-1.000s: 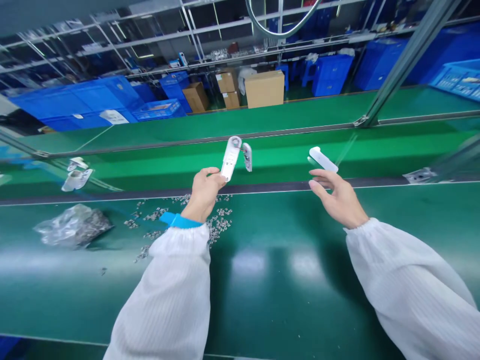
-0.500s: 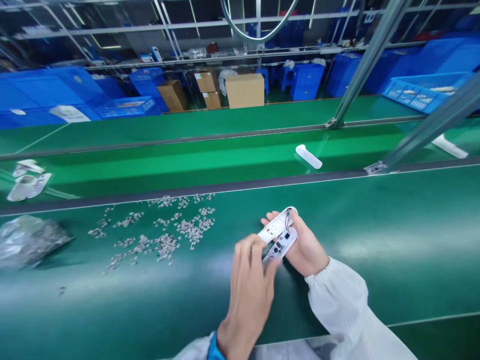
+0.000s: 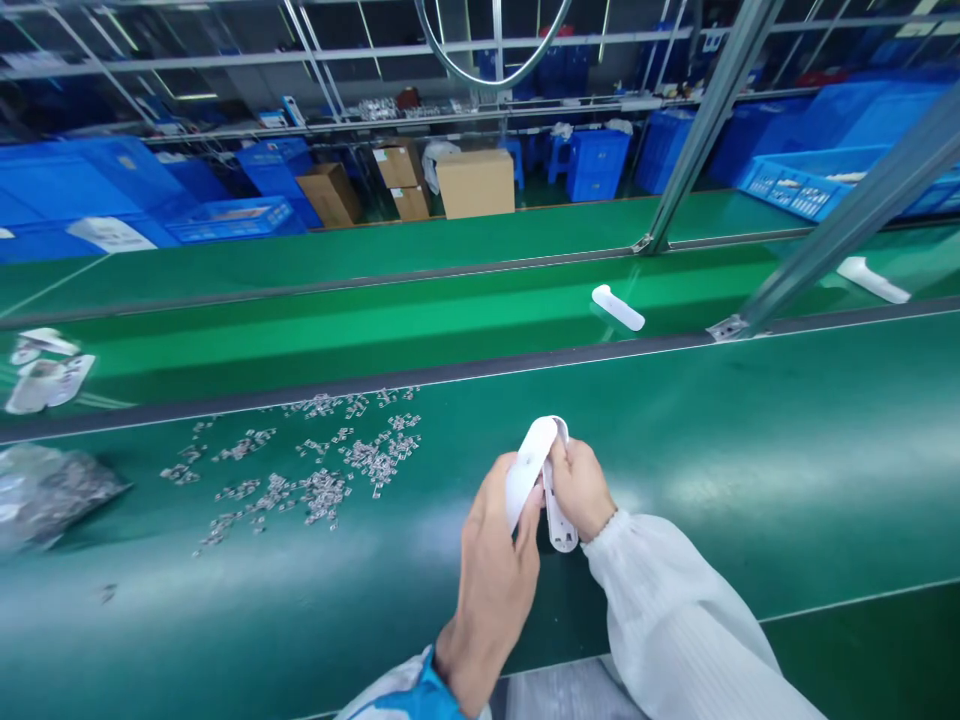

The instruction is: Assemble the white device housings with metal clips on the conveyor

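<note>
My left hand (image 3: 491, 570) is closed around a long white plastic casing half (image 3: 529, 462) with rounded ends, its smooth outer face turned up. My right hand (image 3: 583, 488) pinches a second narrow white piece (image 3: 561, 528) that slants down beside the casing, small dark openings at its lower end. The two pieces are close together at the top, held just above the green bench; whether they touch there is hidden by my fingers. Loose on the bench to the left lie many small metal parts (image 3: 322, 495).
A clear plastic bag of small parts (image 3: 56, 495) rests at the left. On the bright green conveyor strip (image 3: 360, 340) beyond lie a white casing piece (image 3: 618, 307) and more white pieces (image 3: 49, 370). A slanted metal post (image 3: 825, 225) rises at the right, near a blue crate (image 3: 795, 185).
The casing half has been turned over, so its inside and the circuit board with wires no longer show. My right hand has rolled from palm up to gripping the second piece from above.
</note>
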`<state>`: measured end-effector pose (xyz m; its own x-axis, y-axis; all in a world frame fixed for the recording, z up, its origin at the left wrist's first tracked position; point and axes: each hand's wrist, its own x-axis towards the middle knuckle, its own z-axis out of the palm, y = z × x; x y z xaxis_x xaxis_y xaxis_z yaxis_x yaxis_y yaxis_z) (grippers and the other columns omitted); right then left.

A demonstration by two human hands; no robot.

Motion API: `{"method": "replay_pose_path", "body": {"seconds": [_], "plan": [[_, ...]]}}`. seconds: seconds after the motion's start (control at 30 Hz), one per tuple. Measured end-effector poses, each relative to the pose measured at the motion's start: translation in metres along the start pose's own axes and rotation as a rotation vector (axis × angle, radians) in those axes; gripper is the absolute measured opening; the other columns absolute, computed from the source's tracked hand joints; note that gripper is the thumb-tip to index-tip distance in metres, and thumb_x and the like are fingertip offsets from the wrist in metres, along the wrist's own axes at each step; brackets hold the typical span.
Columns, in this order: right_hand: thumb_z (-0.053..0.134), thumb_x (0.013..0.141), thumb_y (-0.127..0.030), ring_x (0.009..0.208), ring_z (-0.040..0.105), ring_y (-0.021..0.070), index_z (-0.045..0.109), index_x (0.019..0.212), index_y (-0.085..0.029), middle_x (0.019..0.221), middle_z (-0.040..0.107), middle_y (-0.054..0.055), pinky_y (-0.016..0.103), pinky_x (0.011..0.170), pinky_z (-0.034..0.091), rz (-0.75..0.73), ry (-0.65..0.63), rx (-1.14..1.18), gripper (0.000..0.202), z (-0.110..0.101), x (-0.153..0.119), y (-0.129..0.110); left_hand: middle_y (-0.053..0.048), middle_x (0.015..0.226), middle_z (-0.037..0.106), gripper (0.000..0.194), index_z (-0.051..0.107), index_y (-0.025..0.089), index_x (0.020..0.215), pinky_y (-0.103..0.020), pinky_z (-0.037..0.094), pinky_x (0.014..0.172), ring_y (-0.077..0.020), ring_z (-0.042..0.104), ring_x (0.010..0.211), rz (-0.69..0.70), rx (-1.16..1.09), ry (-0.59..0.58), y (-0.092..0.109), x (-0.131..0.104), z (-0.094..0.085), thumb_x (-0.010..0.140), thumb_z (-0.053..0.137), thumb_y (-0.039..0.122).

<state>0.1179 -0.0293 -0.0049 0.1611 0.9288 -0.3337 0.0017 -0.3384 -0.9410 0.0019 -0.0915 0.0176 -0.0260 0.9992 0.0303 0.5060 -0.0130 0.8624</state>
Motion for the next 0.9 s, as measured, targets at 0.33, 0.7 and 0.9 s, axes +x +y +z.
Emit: {"method": "replay_pose_path", "body": {"seconds": [0.33, 0.7, 0.9], "plan": [[0.06, 0.089, -0.046, 0.101, 0.065, 0.0217, 0.066, 0.117, -0.022, 0.113, 0.069, 0.007, 0.033, 0.086, 0.052, -0.01, -0.35, 0.48, 0.037, -0.006, -0.024, 0.0, -0.01, 0.125, 0.066, 0.034, 0.063, 0.019, 0.126, -0.036, 0.052, 0.096, -0.0242, 0.063, 0.115, 0.07, 0.086, 0.074, -0.01, -0.003, -0.003, 0.095, 0.052, 0.029], [0.059, 0.092, -0.041, 0.108, 0.064, 0.0231, 0.061, 0.125, -0.019, 0.12, 0.068, 0.011, 0.038, 0.098, 0.049, -0.127, -0.445, 0.43, 0.04, -0.014, -0.018, -0.002, 0.002, 0.146, 0.051, 0.047, 0.05, 0.033, 0.14, -0.035, 0.043, 0.112, -0.022, 0.048, 0.134, -0.147, -0.405, -0.178, -0.003, -0.001, -0.02, 0.093, 0.056, 0.035], [0.058, 0.091, -0.043, 0.1, 0.067, 0.0235, 0.065, 0.12, -0.018, 0.112, 0.071, 0.011, 0.036, 0.087, 0.053, -0.247, -0.293, 0.209, 0.039, -0.005, -0.019, -0.002, -0.001, 0.144, 0.054, 0.049, 0.055, 0.029, 0.137, -0.037, 0.045, 0.11, -0.0248, 0.049, 0.133, -0.167, -0.389, -0.101, -0.012, -0.001, -0.008, 0.089, 0.063, 0.035]]}}
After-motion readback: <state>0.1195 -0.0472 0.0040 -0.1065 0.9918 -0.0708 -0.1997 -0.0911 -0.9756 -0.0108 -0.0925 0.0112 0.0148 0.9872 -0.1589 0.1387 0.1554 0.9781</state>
